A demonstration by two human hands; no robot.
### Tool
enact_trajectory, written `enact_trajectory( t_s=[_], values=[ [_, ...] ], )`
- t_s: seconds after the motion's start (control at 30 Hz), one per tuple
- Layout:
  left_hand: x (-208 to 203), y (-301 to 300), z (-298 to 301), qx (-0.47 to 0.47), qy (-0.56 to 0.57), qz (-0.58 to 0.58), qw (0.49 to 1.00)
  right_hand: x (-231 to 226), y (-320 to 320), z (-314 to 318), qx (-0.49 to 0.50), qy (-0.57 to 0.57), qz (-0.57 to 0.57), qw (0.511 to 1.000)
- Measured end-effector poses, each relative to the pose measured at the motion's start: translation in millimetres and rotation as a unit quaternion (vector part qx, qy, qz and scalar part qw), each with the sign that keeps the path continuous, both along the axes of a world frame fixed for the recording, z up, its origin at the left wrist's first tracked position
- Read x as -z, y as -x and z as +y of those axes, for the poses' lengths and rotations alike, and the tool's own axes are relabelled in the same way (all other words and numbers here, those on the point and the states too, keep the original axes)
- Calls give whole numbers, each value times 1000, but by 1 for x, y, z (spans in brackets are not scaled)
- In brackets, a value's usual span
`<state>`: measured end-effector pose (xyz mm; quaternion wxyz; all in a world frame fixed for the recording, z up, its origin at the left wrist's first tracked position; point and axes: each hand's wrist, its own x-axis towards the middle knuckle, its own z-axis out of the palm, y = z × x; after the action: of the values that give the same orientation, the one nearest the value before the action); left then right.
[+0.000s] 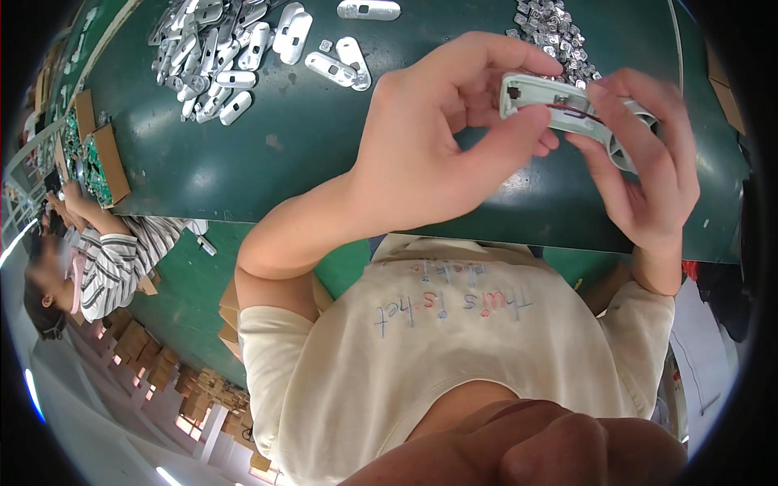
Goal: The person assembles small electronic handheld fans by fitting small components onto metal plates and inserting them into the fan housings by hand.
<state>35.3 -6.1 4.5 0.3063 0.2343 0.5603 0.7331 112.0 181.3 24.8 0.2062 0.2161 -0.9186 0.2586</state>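
Positioning the thin wire (pixel 580 112) inside the open pale housing (pixel 577 124) appears to be the step in hand. The left hand (pixel 429 121) grips the housing's left end, thumb against the near wall; the right hand (pixel 650 174) grips the right end, fingers beside the wire. The housing is held above the worktop (pixel 284 166), toward its right edge. The next move calls for keeping the wire clear of the rim. Small metal parts (pixel 559 34) lie beyond; silver covers (pixel 237 78) lie toward the far left corner.

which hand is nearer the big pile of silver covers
Left. The left hand is apart from the silver covers, to their right in the picture; the right hand is farther right.
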Motion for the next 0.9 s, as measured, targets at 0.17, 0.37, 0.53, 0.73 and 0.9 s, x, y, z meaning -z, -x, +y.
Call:
enact_trajectory(
  t_s=[0.17,0.37,0.53,0.73,0.9],
  values=[
    [4,1,2,-42,45,60,996,4,2,-7,12,115,-103,988],
    [6,6,-2,-10,78,128,989,5,-2,-14,86,408,-339,843],
    [3,5,3,-21,69,117,991,12,-1,-17,101,387,-256,880],
    [-11,15,-5,-90,77,114,986,8,17,-23,136,361,-250,888],
    [-13,29,-19,-118,83,167,975,-2,40,-21,120,358,-298,877]
  ],
)
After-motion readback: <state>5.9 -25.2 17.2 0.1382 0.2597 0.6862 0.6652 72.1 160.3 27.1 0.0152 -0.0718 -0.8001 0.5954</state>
